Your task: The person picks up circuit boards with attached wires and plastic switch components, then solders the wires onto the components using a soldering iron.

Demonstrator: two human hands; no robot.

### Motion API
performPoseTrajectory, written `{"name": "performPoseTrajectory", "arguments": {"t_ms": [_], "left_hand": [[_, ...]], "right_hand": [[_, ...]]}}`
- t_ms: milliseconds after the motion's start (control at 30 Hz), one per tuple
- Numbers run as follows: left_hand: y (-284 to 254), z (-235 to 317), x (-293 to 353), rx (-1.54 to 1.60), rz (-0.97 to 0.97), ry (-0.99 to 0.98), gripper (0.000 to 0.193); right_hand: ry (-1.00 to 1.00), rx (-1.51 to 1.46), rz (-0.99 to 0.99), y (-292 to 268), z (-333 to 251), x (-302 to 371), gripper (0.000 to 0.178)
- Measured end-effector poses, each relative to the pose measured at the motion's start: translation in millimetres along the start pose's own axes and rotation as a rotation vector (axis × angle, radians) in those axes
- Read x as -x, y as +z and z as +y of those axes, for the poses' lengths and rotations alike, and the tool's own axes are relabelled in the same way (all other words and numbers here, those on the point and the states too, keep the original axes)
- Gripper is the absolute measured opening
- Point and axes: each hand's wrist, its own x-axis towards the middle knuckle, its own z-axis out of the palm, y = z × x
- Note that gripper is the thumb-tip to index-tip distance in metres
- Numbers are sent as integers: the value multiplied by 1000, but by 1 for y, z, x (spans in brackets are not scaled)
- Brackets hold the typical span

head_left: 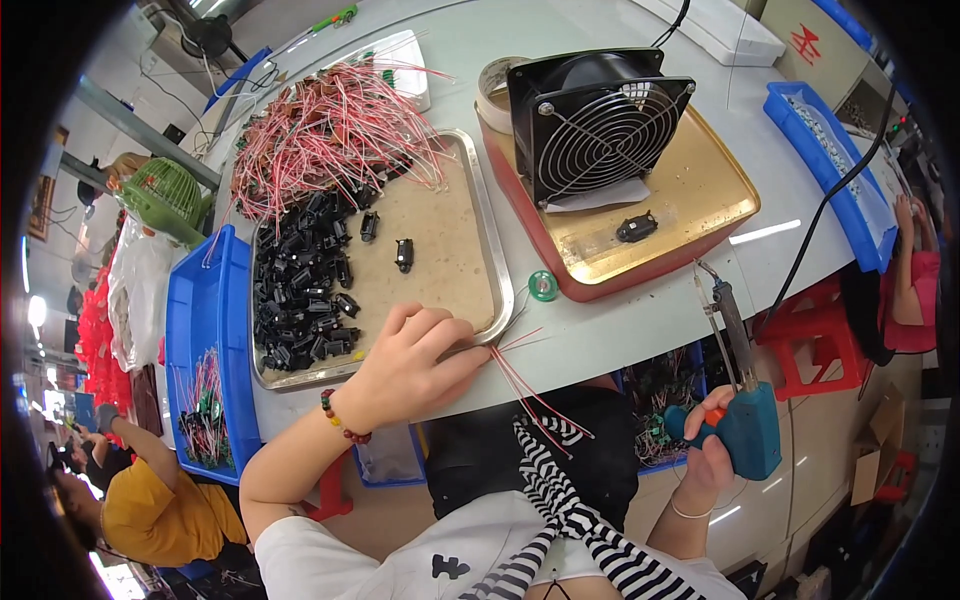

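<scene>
My left hand (pixel 415 368) is closed at the tray's near right corner, its fingertips pinching red and white wires (pixel 522 385) whose loose ends hang over the table edge. Whatever sits under the fingers is hidden. My right hand (pixel 708 450) grips a teal soldering gun (pixel 752 425) with its tip pointing up, right of the table edge. On the metal tray (pixel 470 175) lie a heap of small black housings (pixel 300 285) and a tangle of red and white wires with small boards (pixel 330 130). Another black housing (pixel 636 228) rests on the gold tin (pixel 700 215). Beside it is a green solder spool (pixel 543 286).
A black fan (pixel 605 135) stands on the tin, next to a tape roll (pixel 494 95). Blue bins (pixel 225 350) flank the table at left, with another blue tray (pixel 835 165) at right. A cable (pixel 835 190) crosses the right side. A person in yellow (pixel 160 510) sits left.
</scene>
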Motion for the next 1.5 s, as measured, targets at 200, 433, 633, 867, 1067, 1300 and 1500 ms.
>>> {"name": "performPoseTrajectory", "arguments": {"t_ms": [200, 433, 633, 867, 1067, 1300, 1500], "left_hand": [[8, 2, 2, 14, 27, -34, 27], [12, 10, 0, -47, 8, -67, 29], [15, 16, -4, -82, -9, -119, 32], [26, 17, -3, -70, 35, -104, 27], [22, 22, -6, -28, -8, -87, 23], [5, 8, -20, 14, -182, 58, 25], [7, 8, -20, 81, -122, 89, 21]], "right_hand": [[-2, -8, -7, 2, 1, 1, 45], [4, 3, -13, 2, 0, 1, 45], [-1, 14, -10, 1, 1, 1, 46], [-23, 8, 11, 0, -1, 3, 46], [-17, 1, 29, -4, 0, 4, 47], [0, -22, 31, -6, 2, 1, 45], [27, -46, 55, -4, 3, 4, 46]]}}
